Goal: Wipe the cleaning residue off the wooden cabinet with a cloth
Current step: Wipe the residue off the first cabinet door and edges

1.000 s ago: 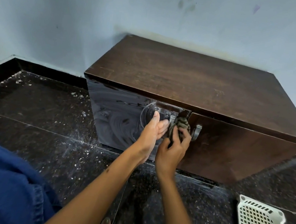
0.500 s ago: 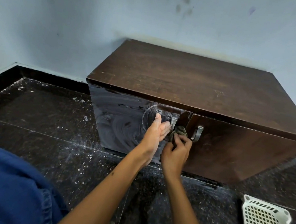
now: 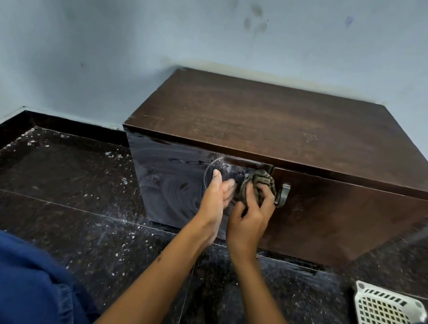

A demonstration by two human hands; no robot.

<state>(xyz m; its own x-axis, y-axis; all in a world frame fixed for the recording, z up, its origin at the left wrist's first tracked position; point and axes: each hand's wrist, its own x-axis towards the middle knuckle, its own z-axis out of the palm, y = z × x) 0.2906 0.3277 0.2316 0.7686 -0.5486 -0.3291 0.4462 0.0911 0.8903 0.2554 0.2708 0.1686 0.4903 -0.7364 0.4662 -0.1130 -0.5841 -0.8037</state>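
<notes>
A low dark wooden cabinet (image 3: 278, 121) stands against the blue wall. Its left door (image 3: 169, 178) is glossy with swirled residue marks and stands slightly ajar. My right hand (image 3: 251, 213) grips a bunched grey-green cloth (image 3: 259, 181) and holds it against the inner edge of the left door, near the top. My left hand (image 3: 217, 191) rests on the front of that door with straight fingers, just left of the cloth. A metal handle (image 3: 283, 194) on the right door shows just right of the cloth.
The dark speckled floor (image 3: 71, 199) is littered with white flecks. A white perforated plastic basket (image 3: 387, 309) lies at the lower right. My blue-clad knees (image 3: 10, 280) fill the bottom corners. The blue wall (image 3: 115, 32) runs behind the cabinet.
My right hand has moved the cloth up along the door edge, after a dip half a second ago. My left hand has stayed on the door.
</notes>
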